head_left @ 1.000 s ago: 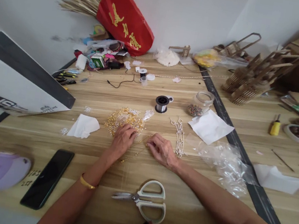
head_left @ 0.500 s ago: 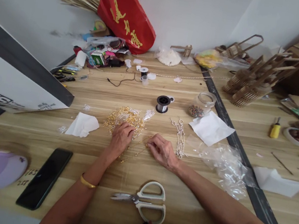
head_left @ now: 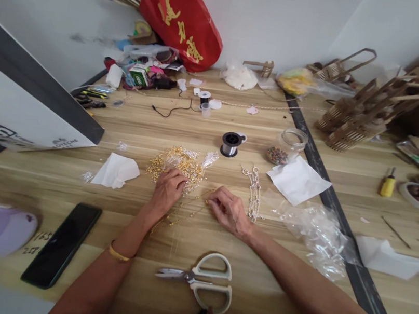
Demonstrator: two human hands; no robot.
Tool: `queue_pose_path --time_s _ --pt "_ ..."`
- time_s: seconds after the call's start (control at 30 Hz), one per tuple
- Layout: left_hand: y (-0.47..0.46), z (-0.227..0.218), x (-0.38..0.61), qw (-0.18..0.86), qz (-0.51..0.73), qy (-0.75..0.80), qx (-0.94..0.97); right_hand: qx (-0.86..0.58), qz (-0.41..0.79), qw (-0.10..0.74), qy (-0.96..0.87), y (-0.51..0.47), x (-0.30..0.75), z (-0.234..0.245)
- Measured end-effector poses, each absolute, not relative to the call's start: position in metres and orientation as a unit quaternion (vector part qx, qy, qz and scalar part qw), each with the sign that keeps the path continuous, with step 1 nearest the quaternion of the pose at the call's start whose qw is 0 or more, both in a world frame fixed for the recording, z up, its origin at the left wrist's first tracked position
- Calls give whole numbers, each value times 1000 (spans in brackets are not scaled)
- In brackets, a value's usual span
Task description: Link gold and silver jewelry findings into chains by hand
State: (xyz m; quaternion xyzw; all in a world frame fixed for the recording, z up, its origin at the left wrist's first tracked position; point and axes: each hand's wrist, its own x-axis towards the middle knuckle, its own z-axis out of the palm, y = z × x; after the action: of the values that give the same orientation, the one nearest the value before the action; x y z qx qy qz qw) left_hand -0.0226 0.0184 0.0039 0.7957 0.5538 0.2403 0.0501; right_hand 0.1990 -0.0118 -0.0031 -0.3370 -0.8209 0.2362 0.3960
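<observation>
My left hand [head_left: 167, 190] rests with curled fingers on the near edge of a heap of small gold beads and chain [head_left: 179, 163] on the wooden table [head_left: 214, 126]. A thin gold beaded strand [head_left: 177, 218] runs from under it toward the table's front. My right hand [head_left: 228, 211] lies just right of it, fingertips pinched at the strand's end. A silver chain piece [head_left: 254, 192] lies beside my right hand.
Scissors [head_left: 201, 280] lie near the front edge, a black phone [head_left: 61, 244] at front left. A wire spool [head_left: 230, 144], a bead jar [head_left: 285, 146], white paper [head_left: 297, 179], a tissue [head_left: 116, 170] and crumpled clear plastic [head_left: 316, 233] surround the hands. A white box [head_left: 21, 97] stands left.
My hands stay almost in place; my left hand has shifted slightly onto the bead heap, and the gold strand now trails further toward the front. The camera has tilted a little.
</observation>
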Motion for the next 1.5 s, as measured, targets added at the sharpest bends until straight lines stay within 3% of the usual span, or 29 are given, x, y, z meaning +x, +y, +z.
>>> queue_pose_path --time_s 0.77,1.03,1.5 --pt "15 8 -26 112 284 506 807 -345 246 389 -818 -13 198 -2" --pt "8 16 -20 124 205 496 834 -339 241 394 -820 -12 198 -3" --pt "8 19 -26 127 185 488 843 -340 242 389 -821 -13 199 -3"
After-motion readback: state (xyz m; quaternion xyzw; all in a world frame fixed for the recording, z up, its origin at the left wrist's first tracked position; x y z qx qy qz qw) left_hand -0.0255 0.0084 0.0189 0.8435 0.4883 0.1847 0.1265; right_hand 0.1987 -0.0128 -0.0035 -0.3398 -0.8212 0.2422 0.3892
